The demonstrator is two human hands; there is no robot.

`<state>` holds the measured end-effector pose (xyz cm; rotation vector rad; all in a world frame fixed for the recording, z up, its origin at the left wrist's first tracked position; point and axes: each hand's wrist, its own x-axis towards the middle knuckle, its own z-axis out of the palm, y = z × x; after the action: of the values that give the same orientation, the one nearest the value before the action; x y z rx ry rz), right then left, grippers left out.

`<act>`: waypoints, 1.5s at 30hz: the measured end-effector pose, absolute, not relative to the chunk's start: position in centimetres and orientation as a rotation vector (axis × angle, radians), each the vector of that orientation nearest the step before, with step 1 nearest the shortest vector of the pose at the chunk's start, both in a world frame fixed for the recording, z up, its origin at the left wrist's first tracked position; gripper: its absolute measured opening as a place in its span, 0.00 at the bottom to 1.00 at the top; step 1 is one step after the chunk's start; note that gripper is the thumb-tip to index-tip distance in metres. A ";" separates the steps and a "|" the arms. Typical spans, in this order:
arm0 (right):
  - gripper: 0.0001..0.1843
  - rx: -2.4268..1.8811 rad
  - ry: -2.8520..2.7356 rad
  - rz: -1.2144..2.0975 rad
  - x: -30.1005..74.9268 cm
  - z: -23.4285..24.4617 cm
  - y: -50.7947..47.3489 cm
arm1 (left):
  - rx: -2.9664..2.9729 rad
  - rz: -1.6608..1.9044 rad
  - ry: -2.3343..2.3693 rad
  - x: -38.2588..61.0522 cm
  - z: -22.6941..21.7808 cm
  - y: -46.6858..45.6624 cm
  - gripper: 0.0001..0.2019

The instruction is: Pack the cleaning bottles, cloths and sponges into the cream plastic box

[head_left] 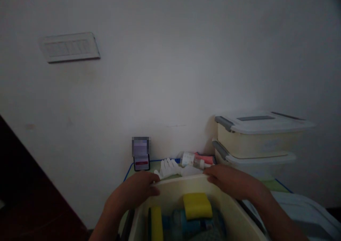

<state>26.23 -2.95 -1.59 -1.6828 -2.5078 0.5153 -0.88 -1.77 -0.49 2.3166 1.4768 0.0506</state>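
Observation:
A cream plastic storage box [183, 181] stands close in front of me without a lid. My left hand [141, 187] is closed over the left end of its far rim, with the thumb on the inner side. At the right end of that rim, my right hand [226, 180] grips in the same way. Inside the box lies a yellow sponge [197, 206] on top of blue items [183, 222] that are too dim to name. A second yellow sponge [156, 224] stands against the left wall.
Behind the box, a phone [141, 162] leans upright near the wall. White gloves [169, 168], a clear bottle [191, 160] and a red packet [209, 159] lie beside it. Two lidded boxes [255, 141] are stacked at right. A pale lid [301, 209] lies nearer me.

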 end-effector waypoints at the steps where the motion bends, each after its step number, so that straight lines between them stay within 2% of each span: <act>1: 0.15 -1.699 -2.500 0.504 26.1 -1.7 -2.9 | 2.304 0.061 1.474 -0.8 -0.6 -1.6 0.12; 8: 0.11 -1.700 -2.533 0.557 26.8 -1.1 -3.4 | 2.311 0.141 1.428 -1.4 -0.4 -1.9 0.09; 13: 0.09 -1.669 -2.541 0.725 28.1 -1.0 -3.4 | 2.107 0.161 1.237 -2.7 -1.2 -1.2 0.22; 18: 0.09 -1.634 -2.498 0.761 28.5 -1.2 -3.4 | 2.166 0.321 1.239 -3.0 -2.0 0.1 0.17; 22: 0.07 -1.631 -2.508 0.764 28.4 -1.0 -3.4 | 2.203 0.457 1.331 -2.5 -4.2 2.0 0.17; 26: 0.08 -1.650 -2.521 0.766 28.2 -0.9 -3.3 | 2.194 0.430 1.326 -2.2 -8.0 4.2 0.21; 28: 0.09 -1.654 -2.532 0.781 28.1 -0.8 -3.3 | 2.192 0.401 1.346 -2.1 -9.8 5.0 0.18; 32: 0.09 -1.665 -2.538 0.776 28.1 -0.7 -3.5 | 2.177 0.436 1.378 -2.2 -11.6 5.8 0.07; 35: 0.09 -1.666 -2.540 0.762 28.2 -0.8 -3.5 | 2.140 0.575 1.382 -2.4 -10.7 5.6 0.04; 45: 0.13 -1.663 -2.546 0.722 27.9 -0.5 -3.6 | 1.783 1.184 1.257 -1.2 -3.0 2.5 0.13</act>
<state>27.90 -3.61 -0.52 -1.6629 -2.5455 0.7223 -1.24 2.45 -3.05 1.7828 1.2569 1.1838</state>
